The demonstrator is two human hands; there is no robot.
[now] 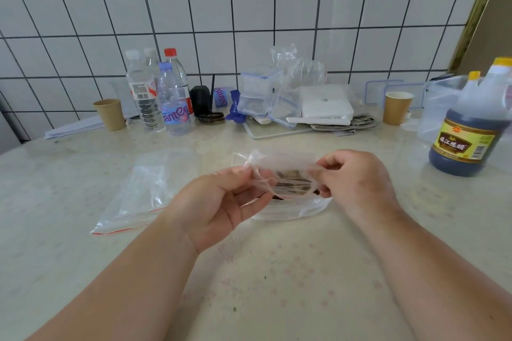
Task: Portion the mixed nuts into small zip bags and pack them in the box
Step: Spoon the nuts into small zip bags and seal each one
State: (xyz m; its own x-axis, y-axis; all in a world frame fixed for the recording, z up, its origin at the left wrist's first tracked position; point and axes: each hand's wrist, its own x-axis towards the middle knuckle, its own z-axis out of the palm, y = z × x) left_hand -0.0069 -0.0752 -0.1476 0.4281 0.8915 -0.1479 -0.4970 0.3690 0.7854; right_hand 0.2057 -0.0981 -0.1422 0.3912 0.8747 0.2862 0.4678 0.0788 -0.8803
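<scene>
Early yet, by look of it. Left hand (221, 199) and right hand (357, 174) each pinch opposite rim of clear nut bag (282, 171) above mid worktop (277, 271), nuts (288, 177) dark inside. Empty zip bags (141, 191) flat toward left edge; lidded box (255, 94) at back edge, contents unclear. Portioning, sealing, boxing all seem left.

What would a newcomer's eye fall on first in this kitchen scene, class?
First, the two hands at the centre: the left hand and right hand pinch a small clear bag with dark nuts inside. Next, the dark vinegar jug at far right, then the water bottles against the tiled wall.
</scene>
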